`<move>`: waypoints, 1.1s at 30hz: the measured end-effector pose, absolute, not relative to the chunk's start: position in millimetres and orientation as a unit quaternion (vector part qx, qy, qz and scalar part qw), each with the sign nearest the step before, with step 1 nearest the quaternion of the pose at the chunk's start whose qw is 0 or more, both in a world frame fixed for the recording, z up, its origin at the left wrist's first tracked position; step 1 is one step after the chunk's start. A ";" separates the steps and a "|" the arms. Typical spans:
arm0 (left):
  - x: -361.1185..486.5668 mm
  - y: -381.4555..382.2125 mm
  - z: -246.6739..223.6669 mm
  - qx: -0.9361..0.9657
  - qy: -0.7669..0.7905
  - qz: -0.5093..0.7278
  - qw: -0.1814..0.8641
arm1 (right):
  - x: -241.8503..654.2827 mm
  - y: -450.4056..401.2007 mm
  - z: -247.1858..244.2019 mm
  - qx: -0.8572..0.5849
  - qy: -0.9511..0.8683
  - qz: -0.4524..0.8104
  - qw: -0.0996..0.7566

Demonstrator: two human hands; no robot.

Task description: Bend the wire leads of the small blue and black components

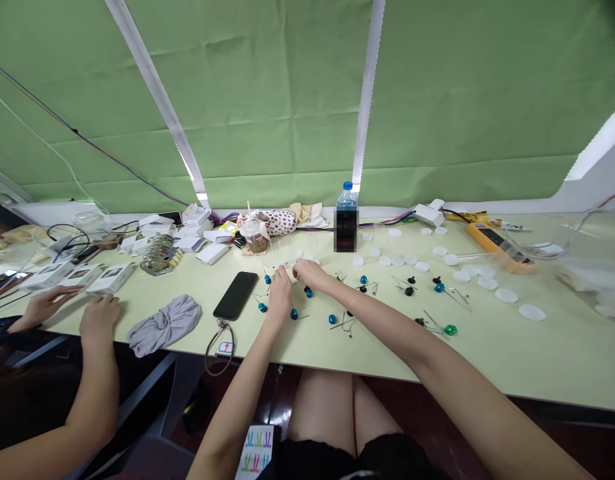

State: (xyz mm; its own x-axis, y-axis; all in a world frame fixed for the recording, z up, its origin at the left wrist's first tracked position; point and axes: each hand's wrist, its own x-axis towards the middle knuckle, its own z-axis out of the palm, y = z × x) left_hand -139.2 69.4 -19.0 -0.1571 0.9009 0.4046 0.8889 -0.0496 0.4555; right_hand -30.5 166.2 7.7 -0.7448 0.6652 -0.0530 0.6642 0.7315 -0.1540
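Both my hands are close together over the middle of the pale table (552, 360). My left hand (281, 288) has its fingers drawn together around something too small to make out. Just right of it, my right hand (310, 272) is closed too, its fingertips near the left ones; what they hold, if anything, is hidden. Around them lie small parts with blue balls and thin metal wires, such as a blue ball (332, 319) below my right forearm and another (262, 307) left of my left hand. A green ball (450, 330) lies farther right.
A black phone (236, 295) and grey cloth (164, 325) lie left. Behind stand a bottle (346, 200) and a cup (255, 240). White discs (488, 283) and a yellow meter (500, 248) are right. At far left, another person's hands (100, 315) touch white boxes (110, 279).
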 end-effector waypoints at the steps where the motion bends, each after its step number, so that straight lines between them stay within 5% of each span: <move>1: -140.0 70.5 -19.8 0.647 0.693 0.318 0.006 | -33.4 167.4 7.7 -0.342 -0.936 0.083 -0.004; 14: -146.4 75.4 -32.2 0.631 0.705 0.322 0.036 | -33.5 169.6 21.6 -0.270 -0.957 0.102 -0.015; 25: -144.3 48.1 32.2 0.617 0.631 0.465 0.073 | 44.9 131.4 63.5 -0.338 -0.881 0.239 0.230; 29: -132.5 11.7 67.4 0.572 0.504 0.600 0.244 | 59.8 74.6 76.9 -0.270 -0.751 0.452 0.398; 33: -112.1 -23.7 79.5 0.482 0.404 0.647 0.431 | 67.7 18.1 86.3 -0.234 -0.680 0.544 0.434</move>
State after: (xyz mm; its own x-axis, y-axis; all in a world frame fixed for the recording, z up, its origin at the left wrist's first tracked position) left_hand -112.1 -23.7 79.5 -0.1638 0.9473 0.2752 -0.1685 -0.3017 0.9384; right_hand 67.7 18.1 86.3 -0.5146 0.7892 0.3352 -0.1534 0.2998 -0.9416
